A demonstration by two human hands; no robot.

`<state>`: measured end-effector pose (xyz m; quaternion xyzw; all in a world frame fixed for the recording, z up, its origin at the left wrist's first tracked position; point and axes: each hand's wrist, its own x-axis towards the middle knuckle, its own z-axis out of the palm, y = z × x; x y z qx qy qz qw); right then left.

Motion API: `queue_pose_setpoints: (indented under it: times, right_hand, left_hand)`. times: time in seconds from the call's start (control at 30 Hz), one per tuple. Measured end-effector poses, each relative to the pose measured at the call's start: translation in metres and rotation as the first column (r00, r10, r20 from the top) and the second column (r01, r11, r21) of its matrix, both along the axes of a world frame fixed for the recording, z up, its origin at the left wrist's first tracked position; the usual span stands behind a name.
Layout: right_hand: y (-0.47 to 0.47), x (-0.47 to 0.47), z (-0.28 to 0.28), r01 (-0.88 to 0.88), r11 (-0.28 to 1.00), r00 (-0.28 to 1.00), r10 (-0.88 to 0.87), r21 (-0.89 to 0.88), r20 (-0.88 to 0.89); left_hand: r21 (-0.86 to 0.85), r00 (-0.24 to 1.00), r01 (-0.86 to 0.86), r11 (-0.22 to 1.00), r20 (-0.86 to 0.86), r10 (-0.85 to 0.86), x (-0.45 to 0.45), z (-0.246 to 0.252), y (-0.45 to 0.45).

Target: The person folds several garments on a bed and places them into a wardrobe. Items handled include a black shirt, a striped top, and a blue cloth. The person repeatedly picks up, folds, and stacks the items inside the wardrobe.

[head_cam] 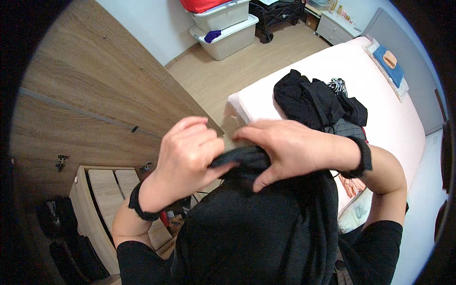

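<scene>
A black garment [256,221] hangs in front of my body, its top edge bunched between my two hands. My left hand [190,153] is curled in a fist on the left end of the bunch, thumb lying along the cloth. Around the right end, my right hand [288,149] is cupped, with fingers above and thumb below the fabric. Both hands are slightly blurred. Each wrist has a black band. Beyond my right hand, a pile of dark clothes [313,99] lies on the bed [384,121], with a grey checked cloth [345,130] partly under it.
A wooden wardrobe door [107,78] stands at the left, above a wooden drawer unit [103,181]. Lidded storage boxes [228,41], a black folding wagon [274,17] and a white drawer cabinet [335,30] stand at the back. A striped cloth [337,86] lies by the clothes.
</scene>
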<state>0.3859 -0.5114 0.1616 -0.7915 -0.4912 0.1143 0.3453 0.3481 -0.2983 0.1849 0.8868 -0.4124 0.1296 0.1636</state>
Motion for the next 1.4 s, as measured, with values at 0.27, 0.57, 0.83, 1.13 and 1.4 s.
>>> queue_pose_setpoints:
  times: [0.27,0.57,0.83,1.13,1.4]
  right_hand:
    - [-0.022,0.022,-0.02,0.532,0.835,0.198,-0.282,-0.139,-0.939]
    - [-0.049,0.035,-0.013,0.633,0.77,0.402,-0.42,-0.085,-0.813]
    - [0.003,0.005,0.021,-0.133,0.98,0.964,0.163,0.151,-0.208]
    - [-0.013,0.005,0.033,0.122,0.962,0.985,-0.088,-0.243,0.147]
    - [-0.027,0.015,0.046,0.477,0.878,0.853,-0.455,-0.03,0.255]
  left_hand:
    - [-0.366,0.465,0.267,0.891,-0.761,-0.452,-0.045,0.016,0.031]
    - [-0.912,-0.493,0.305,0.276,-0.399,-0.773,-0.064,0.039,0.082]
    - [-0.08,0.999,-0.029,0.996,0.022,0.031,-0.009,0.019,0.005]
    - [-0.053,0.98,-0.178,0.983,-0.102,0.172,0.029,0.009,0.023]
    - [0.056,0.928,-0.351,0.935,0.154,0.339,0.02,0.018,0.025]
